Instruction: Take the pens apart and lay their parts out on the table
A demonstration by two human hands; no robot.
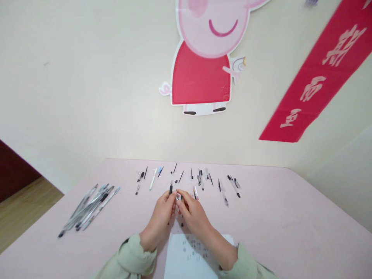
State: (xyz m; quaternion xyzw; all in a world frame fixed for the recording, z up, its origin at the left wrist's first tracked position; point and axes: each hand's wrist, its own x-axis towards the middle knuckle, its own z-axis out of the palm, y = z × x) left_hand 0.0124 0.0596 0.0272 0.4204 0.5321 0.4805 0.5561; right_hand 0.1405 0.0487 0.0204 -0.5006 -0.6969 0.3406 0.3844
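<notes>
My left hand [161, 213] is closed around a pen [171, 189] with a black grip, its clear tip pointing up and away from me. Close beside it, almost touching, my right hand [194, 214] has thumb and forefinger pinched together. A small clear-and-dark piece shows at those fingertips, too small to name. Just beyond the right fingers lies a red-and-white pen part [195, 192]. Under the hands, the dark end of another thin piece [182, 224] shows; the rest of it is hidden.
Taken-apart pens lie in a row along the back: a white pen [153, 179], thin black refills [181, 176], a clear barrel [224, 197] and black caps [238, 195]. A pile of pens [87, 209] is at left. A written sheet [177, 259] lies in front of me on the pink table [279, 228].
</notes>
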